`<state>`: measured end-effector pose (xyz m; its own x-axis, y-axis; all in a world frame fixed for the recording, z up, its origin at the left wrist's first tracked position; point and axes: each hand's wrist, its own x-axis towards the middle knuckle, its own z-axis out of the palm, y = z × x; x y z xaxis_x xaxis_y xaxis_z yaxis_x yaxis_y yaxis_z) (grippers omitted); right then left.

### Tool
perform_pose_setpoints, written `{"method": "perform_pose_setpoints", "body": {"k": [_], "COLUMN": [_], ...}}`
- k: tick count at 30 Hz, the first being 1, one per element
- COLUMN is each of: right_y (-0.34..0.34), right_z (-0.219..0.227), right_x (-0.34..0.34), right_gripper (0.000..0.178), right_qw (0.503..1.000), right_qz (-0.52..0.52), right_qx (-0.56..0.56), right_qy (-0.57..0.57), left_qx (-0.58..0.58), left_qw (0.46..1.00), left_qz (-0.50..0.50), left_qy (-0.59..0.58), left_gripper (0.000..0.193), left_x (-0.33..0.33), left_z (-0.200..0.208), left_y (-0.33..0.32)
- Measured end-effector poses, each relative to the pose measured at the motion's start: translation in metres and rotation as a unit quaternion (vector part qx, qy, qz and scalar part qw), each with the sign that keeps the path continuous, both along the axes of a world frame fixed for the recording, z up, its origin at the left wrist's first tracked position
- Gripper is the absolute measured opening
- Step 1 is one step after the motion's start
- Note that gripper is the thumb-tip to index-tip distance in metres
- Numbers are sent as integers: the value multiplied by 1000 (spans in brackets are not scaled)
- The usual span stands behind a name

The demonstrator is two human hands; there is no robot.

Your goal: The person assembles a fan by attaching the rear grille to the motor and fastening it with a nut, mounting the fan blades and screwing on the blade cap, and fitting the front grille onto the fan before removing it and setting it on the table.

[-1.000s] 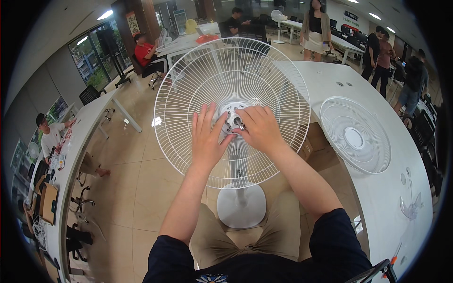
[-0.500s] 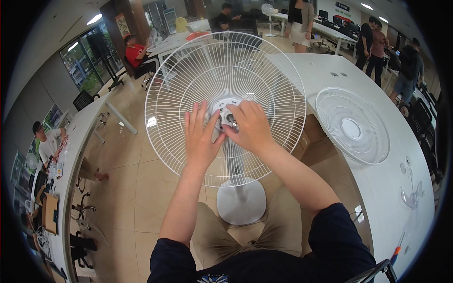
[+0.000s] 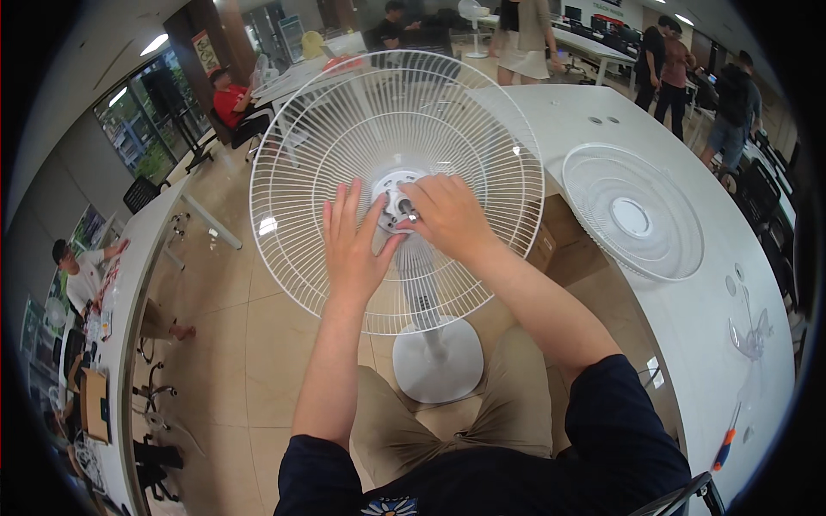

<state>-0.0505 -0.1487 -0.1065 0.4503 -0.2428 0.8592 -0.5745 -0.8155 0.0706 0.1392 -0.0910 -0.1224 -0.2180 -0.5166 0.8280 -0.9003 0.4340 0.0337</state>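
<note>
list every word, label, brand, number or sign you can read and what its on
I point out where text shows but don't copy its wording.
Wall sign: lettering at the upper right, not quoted.
Shirt: tiny marks above a flower print, too small to read.
Poster: dark strokes, too blurred to read.
Guard and fan base: no text that I can make out.

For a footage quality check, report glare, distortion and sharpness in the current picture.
Head view: the white table on the right curves toward the picture's rim; the ceiling light at upper left glares white; the fan grille looks reasonably crisp.
</note>
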Motion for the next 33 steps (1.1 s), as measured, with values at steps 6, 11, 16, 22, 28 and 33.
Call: {"method": "perform_pose_setpoints", "body": {"k": [6,11,16,22,28,33], "right_y": [10,7,14,23,21,12], "right_z": [-5,-4,-12,-25,-11,-4], "right_x": [5,-1,5,25,10,3], "right_gripper": [56,58,53,49,49,56], "right_qw": [998,998,996,979,992,995], "right_qz": [-32,-4,-58,-89,-16,-13], "right_qx": [-4,-11,8,44,79,74], "right_qy": [-48,-62,-67,-179,-94,-67], "left_qx": [-1,-3,-7,-6,1,-1], "left_qw": [1000,1000,1000,1000,1000,1000], "left_qz": [22,9,8,10,12,12], "left_qy": [-12,0,-4,-3,-2,-5], "left_gripper": [69,72,73,75,71,68], "left_x": [4,-1,0,2,6,5], "left_z": [-1,-2,0,-3,-4,-1], "left_y": [2,1,1,1,2,2]}}
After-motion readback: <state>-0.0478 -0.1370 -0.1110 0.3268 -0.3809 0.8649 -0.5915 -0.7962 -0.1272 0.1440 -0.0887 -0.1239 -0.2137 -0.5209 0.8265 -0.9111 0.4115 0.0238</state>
